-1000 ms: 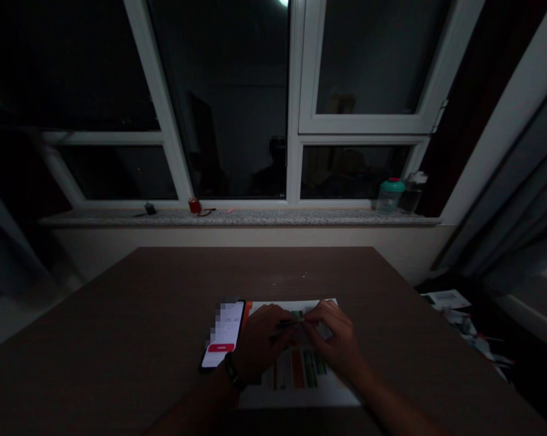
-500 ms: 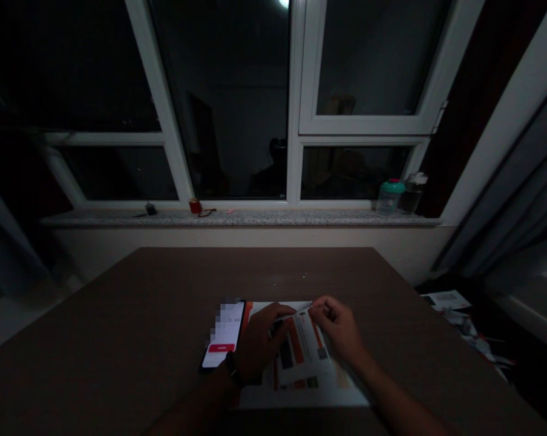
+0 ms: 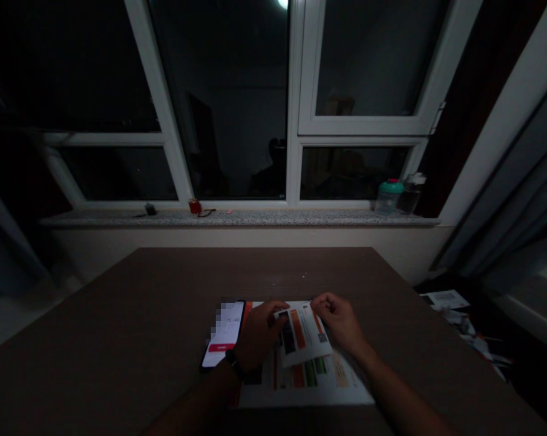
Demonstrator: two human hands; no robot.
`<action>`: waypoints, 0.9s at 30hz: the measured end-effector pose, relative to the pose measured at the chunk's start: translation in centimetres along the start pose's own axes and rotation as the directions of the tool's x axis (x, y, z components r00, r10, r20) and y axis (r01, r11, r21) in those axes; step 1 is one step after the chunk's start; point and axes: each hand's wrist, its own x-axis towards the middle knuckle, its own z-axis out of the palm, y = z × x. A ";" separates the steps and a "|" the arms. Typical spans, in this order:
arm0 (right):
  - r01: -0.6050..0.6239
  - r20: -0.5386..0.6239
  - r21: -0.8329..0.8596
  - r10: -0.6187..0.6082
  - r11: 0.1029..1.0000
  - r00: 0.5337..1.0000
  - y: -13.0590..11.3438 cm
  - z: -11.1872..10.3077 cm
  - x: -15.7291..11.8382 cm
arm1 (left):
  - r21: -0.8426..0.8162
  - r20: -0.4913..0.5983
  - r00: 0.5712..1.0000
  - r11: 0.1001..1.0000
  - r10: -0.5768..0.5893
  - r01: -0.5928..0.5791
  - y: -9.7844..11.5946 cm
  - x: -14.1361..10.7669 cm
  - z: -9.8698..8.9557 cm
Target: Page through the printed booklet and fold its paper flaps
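A printed leaflet (image 3: 304,333) with orange and dark panels is raised at a tilt over a larger printed sheet (image 3: 325,393) lying on the table. My right hand (image 3: 339,321) is closed in a pinch on the leaflet's upper right corner. At its left edge, my left hand (image 3: 259,336) grips the leaflet between thumb and fingers, with the wrist resting low over the sheet. I cannot tell whether leaflet and sheet are joined. Just left of that hand lies a phone (image 3: 226,333) with a lit screen and a red button.
The brown table (image 3: 119,327) reaches toward a granite windowsill (image 3: 264,218). On the sill stand a green-lidded container (image 3: 390,197), a clear bottle (image 3: 410,194) and a small red jar (image 3: 195,206). Papers (image 3: 464,327) are piled low beyond the table's right edge.
The leaflet's lower edge has swung up, and more of the printed sheet beneath now shows. Both hands stay near the same spots, still gripping the leaflet.
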 end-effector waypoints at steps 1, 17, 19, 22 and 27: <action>0.000 -0.003 -0.034 0.000 0.999 1.000 0.1 -0.1 0.0 | 0.006 0.001 1.000 1.000 -0.008 0.008 -0.1 0.0 0.0; 0.145 0.059 -0.691 -0.145 0.708 0.988 0.9 1.0 -0.4 | 0.068 0.098 0.989 0.992 -0.112 0.105 -1.3 -0.1 0.9; 0.169 0.085 -0.710 -0.155 0.684 0.984 0.7 1.2 -0.5 | 0.089 0.107 0.987 0.990 -0.119 0.110 -1.2 -0.1 0.9; 0.198 0.118 -0.734 -0.166 0.650 0.979 0.6 1.3 -0.6 | 0.135 0.108 0.985 0.984 -0.133 0.118 -1.1 -0.2 1.1; 0.195 0.122 -0.765 -0.158 0.614 0.980 1.0 1.3 -0.5 | 0.209 0.098 0.989 0.974 -0.113 0.091 -1.2 -0.3 1.3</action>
